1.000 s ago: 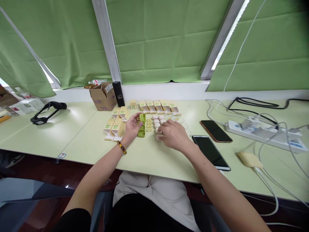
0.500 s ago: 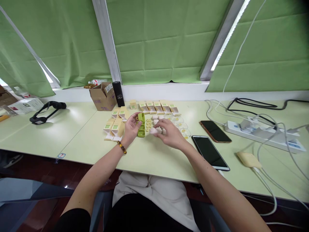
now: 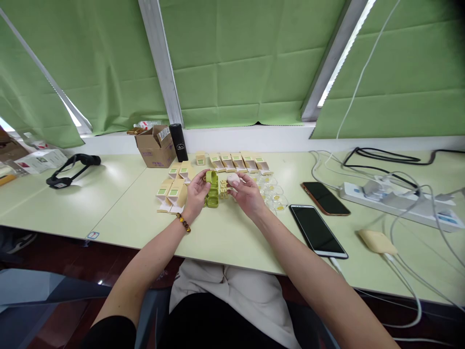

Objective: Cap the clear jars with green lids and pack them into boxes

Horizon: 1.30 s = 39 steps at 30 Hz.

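Note:
My left hand [image 3: 195, 198] is closed around a small olive-green case [image 3: 211, 177], lifted with its hollow side showing. More green cases [image 3: 212, 200] stand in a column on the table just below it. Between the thumb and fingers of my right hand [image 3: 250, 195] is a small whitish rounded piece [image 3: 233, 179], a little right of the green case and apart from it. Small yellow pieces [image 3: 224, 188] lie in rows between my hands. Clear plastic shells with yellow marks [image 3: 276, 198] lie right of my right hand, which hides whatever is under it.
Small cream boxes [image 3: 174, 193] stand at left, with another row [image 3: 238, 162] behind. Farther back are a cardboard box [image 3: 156, 150] and a black cylinder [image 3: 178, 143]. Two phones [image 3: 318, 231], a power strip [image 3: 399, 206] and cables occupy the right; a black headset [image 3: 72, 169] lies left.
My right hand has risen slightly and turned, bringing the whitish piece up nearer the green case. The left hand keeps its hold and has barely moved.

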Motion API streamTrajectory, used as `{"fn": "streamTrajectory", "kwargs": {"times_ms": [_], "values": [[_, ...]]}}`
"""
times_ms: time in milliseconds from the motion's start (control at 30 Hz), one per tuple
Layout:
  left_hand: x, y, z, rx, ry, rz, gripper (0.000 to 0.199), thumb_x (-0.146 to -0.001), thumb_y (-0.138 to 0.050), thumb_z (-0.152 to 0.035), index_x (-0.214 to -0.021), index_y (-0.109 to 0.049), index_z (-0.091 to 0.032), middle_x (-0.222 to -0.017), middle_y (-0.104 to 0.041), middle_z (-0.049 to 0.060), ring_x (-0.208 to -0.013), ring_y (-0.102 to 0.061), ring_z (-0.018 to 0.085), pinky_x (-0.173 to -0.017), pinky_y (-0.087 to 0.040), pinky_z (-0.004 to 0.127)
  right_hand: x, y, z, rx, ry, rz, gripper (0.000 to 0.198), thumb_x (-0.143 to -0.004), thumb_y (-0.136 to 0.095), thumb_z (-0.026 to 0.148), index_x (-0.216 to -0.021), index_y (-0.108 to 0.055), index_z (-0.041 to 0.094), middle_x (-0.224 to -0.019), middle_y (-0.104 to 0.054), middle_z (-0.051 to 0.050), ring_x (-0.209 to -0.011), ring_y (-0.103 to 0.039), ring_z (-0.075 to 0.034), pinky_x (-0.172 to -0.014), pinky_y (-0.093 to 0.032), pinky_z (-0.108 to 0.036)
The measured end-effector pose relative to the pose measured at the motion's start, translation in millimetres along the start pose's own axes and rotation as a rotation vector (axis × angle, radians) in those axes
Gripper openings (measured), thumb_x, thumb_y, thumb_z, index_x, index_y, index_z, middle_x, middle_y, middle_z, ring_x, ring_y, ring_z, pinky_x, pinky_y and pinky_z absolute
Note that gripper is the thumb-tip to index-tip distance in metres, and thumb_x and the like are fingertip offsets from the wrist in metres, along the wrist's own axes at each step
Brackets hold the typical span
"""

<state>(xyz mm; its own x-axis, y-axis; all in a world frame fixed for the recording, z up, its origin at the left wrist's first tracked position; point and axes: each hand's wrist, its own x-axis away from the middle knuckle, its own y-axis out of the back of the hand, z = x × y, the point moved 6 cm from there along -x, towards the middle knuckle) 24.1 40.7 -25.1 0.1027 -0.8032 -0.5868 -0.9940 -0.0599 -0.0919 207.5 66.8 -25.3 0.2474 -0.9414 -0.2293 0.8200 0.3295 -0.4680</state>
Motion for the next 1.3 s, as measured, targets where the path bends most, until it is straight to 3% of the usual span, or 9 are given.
{"fn": "streamTrajectory", "kwargs": {"times_ms": [267, 433, 567, 667, 900, 1300], "values": [[1.3, -4.1, -2.0, 0.035, 0.02, 0.051, 0.059, -0.093, -0.075, -0.055, -0.139, -0.063, -0.021, -0.144, -0.067, 0.016, -0.134, -0.065, 0.029, -0.114, -0.054, 0.046, 5.7, -7.1, 3.0, 0.095, 0.137, 0.011, 0.057, -0.063, -0.096, 0.051, -0.108, -0.068, 0.03, -0.102, -0.073, 0.0, -0.095, -0.072, -0.02, -0.093, -0.065, -0.042], [1.4, -5.8, -5.8, 0.051, 0.004, 0.077, 0.053, -0.092, -0.078, -0.049, -0.136, -0.065, -0.022, -0.142, -0.068, 0.016, -0.131, -0.066, 0.028, -0.111, -0.055, 0.044, 5.4, -8.3, 1.5, 0.216, 0.172, 0.004, 0.057, -0.07, -0.094, 0.051, -0.117, -0.072, 0.028, -0.11, -0.077, -0.004, -0.1, -0.073, -0.022, -0.09, -0.064, -0.039], [1.9, -7.7, -11.4, 0.044, -0.02, 0.1, 0.054, -0.09, -0.081, -0.048, -0.134, -0.066, -0.02, -0.139, -0.069, 0.016, -0.125, -0.068, 0.028, -0.109, -0.055, 0.042, 4.9, -5.4, 2.5, 0.228, 0.16, -0.062, 0.059, -0.062, -0.099, 0.048, -0.111, -0.075, 0.025, -0.101, -0.08, -0.004, -0.095, -0.075, -0.022, -0.093, -0.063, -0.04], [2.6, -8.7, -14.1, 0.006, -0.029, 0.107, 0.057, -0.089, -0.082, -0.05, -0.133, -0.067, -0.019, -0.14, -0.068, 0.017, -0.123, -0.068, 0.028, -0.109, -0.054, 0.043, 5.2, -6.2, 4.2, 0.248, 0.152, -0.073, 0.053, -0.06, -0.1, 0.05, -0.101, -0.076, 0.024, -0.098, -0.081, -0.005, -0.093, -0.076, -0.023, -0.093, -0.064, -0.041], [4.4, -10.3, -14.4, -0.048, -0.067, 0.114, 0.057, -0.088, -0.084, -0.048, -0.133, -0.068, -0.018, -0.14, -0.068, 0.017, -0.126, -0.066, 0.029, -0.111, -0.051, 0.043, 8.7, -8.0, 6.3, 0.322, 0.156, -0.032, 0.046, -0.074, -0.09, 0.058, -0.102, -0.082, 0.023, -0.096, -0.082, -0.006, -0.084, -0.075, -0.023, -0.087, -0.064, -0.044], [7.7, -14.6, -19.2, -0.099, -0.103, 0.142, 0.05, -0.087, -0.084, -0.037, -0.132, -0.071, -0.019, -0.137, -0.07, 0.016, -0.129, -0.064, 0.03, -0.112, -0.05, 0.043, 8.0, -6.4, 7.6, 0.354, 0.146, -0.024, 0.052, -0.071, -0.088, 0.065, -0.097, -0.081, 0.019, -0.082, -0.079, -0.005, -0.071, -0.07, -0.02, -0.072, -0.062, -0.037]]}}
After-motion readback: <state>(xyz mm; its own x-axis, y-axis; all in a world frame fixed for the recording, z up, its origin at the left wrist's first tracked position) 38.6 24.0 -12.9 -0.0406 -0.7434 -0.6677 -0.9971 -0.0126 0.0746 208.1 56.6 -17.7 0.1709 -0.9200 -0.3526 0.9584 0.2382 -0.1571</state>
